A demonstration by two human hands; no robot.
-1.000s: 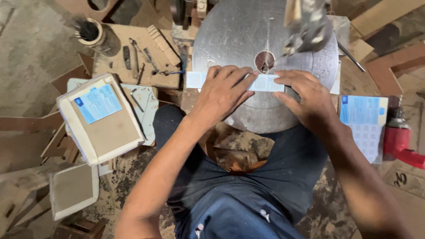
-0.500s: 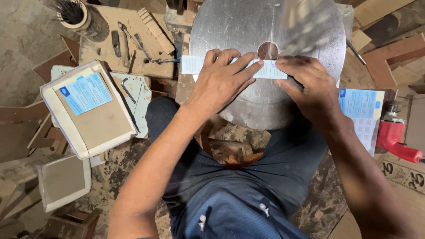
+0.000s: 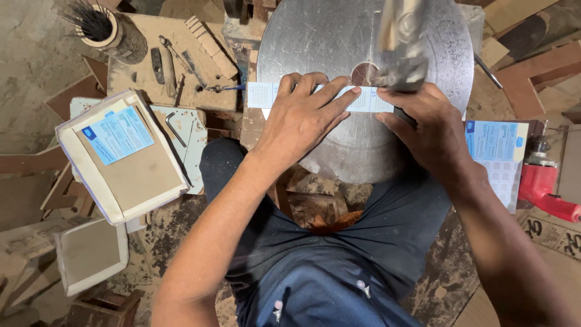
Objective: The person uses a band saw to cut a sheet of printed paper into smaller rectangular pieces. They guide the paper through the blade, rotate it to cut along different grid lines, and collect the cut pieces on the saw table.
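On the round metal disc (image 3: 339,54), left hand (image 3: 302,118) flat, pressing the pale strip (image 3: 266,95), right hand (image 3: 426,124) pinching its other end, blurred tool (image 3: 402,42) above.

A round grey metal plate (image 3: 315,42) carries a long white strip (image 3: 260,95), which lies flat across its middle beside a round hole (image 3: 363,72). Left of the plate, a dusty wooden board (image 3: 136,75) holds small hand tools (image 3: 172,57) and a notched wooden block (image 3: 209,39).
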